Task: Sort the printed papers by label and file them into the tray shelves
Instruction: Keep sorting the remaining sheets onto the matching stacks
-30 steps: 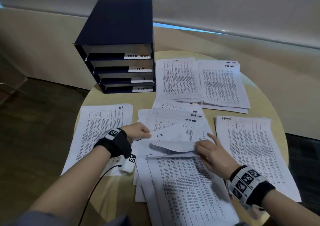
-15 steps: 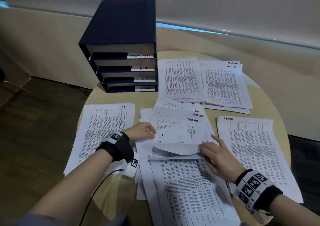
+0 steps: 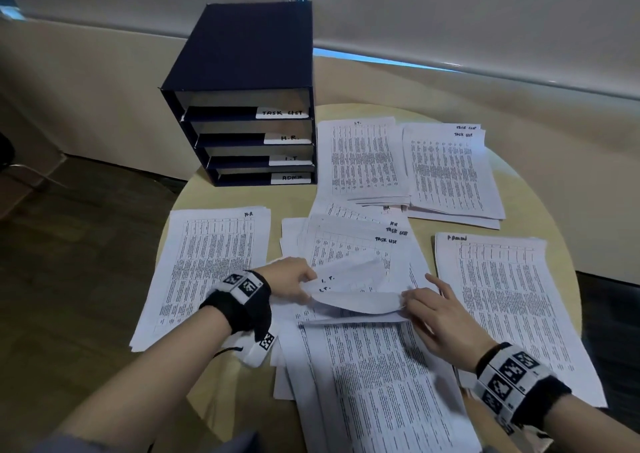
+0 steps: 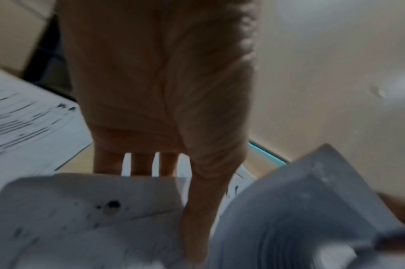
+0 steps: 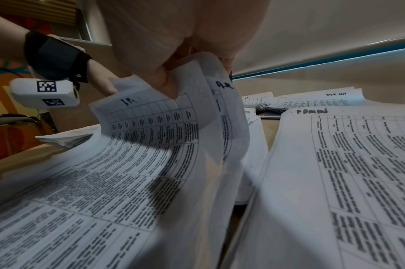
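A: Which step is this?

B: Sorting, I'd judge, not filing. Left to right: the left hand [image 3: 292, 277] pinches the left edge of curled-up sheets from the unsorted middle pile [image 3: 363, 366], thumb on top and fingers beneath; two of those sheets show "I.T." The left wrist view is blurred, so I can't say how many sheets it holds. The right hand [image 3: 434, 317] pinches the right corner of the same lifted sheets, thumb and curled fingers closed on the paper, index finger pointing away.

A: And the next move?

B: Probably peeling off the top I.T. sheet alone and carrying it beyond the right hand to the I.T. stack [image 3: 362, 159]. It calls for separating thin sheets cleanly: the right wrist view shows a differently labelled page just behind the I.T. one, and it could ride along.

A: What else is around?

B: Just left of the left hand lies the H.R. stack [image 3: 211, 265]. Ahead of that hand, at the far edge of the table [image 3: 540, 189], stands the dark blue tray shelf unit [image 3: 242, 106], its slots marked Task List, H.R., I.T., Admin; they look empty so far. Ahead of both hands loose sheets fan out, labelled H.R. and Task List. Beyond the right hand, right of the I.T. stack, is the Task List stack [image 3: 450, 172]. Just right of the right hand lies the Admin stack [image 3: 512, 307].

A: Anything in the way?

B: The fanned loose sheets lie between the hands and the I.T. stack; a low carry might drag them.
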